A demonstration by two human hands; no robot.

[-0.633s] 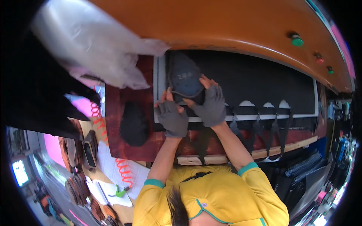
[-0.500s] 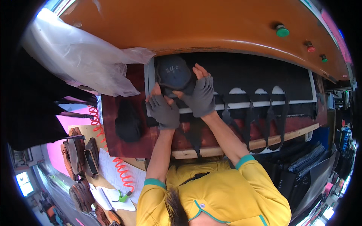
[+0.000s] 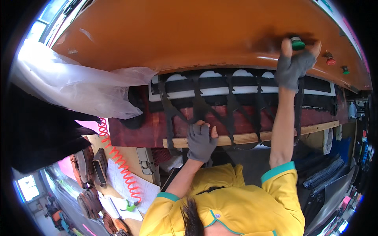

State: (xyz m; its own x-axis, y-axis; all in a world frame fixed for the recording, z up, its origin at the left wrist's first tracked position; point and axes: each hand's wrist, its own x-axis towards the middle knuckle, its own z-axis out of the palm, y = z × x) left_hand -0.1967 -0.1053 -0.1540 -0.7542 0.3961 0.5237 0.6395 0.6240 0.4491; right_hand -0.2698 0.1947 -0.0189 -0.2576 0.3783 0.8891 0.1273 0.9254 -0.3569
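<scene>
My right hand (image 3: 294, 67), in a grey fingerless glove, reaches up to a large green push button (image 3: 298, 43) on the orange machine front (image 3: 177, 35). Its thumb and fingers are spread to either side of the button. My left hand (image 3: 202, 141), gloved alike, rests with curled fingers at the wooden edge strip (image 3: 248, 138); whether it grips anything is hidden. Black sheet material (image 3: 214, 82) with rounded cut-outs lies on a white board (image 3: 183, 94) below the machine front. Its thin black strips (image 3: 232, 114) hang over the dark red table (image 3: 130, 135) to the wood.
Clear plastic sheeting (image 3: 78, 86) drapes at the left, partly over a black rounded piece (image 3: 134, 108). A red coiled hose (image 3: 122, 161) ends in a green air gun (image 3: 132, 205) over papers. Red (image 3: 330, 61) and small green (image 3: 345, 70) buttons sit further right.
Both hands have left the dark rounded block they were at, which is out of sight now. My right hand went up to the green button; my left came back to the wooden edge.
</scene>
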